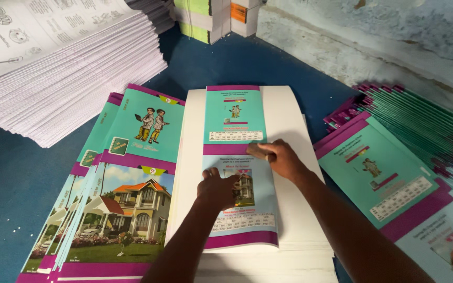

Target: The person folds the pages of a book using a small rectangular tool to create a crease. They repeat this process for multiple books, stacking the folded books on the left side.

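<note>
Pressing cover sheet under both palms | left hand flat (fingers spread) | right hand fisted, gripping nothing

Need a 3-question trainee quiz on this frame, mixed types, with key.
1. True or false: both hands press on the folded cover lying on the white paper stack.
2. Which hand holds a small block on the cover's fold? A) left hand B) right hand
3. Fill in: the fanned pile of open covers lies to the person's ____.

Key: 1 true; 2 B; 3 left.
</note>
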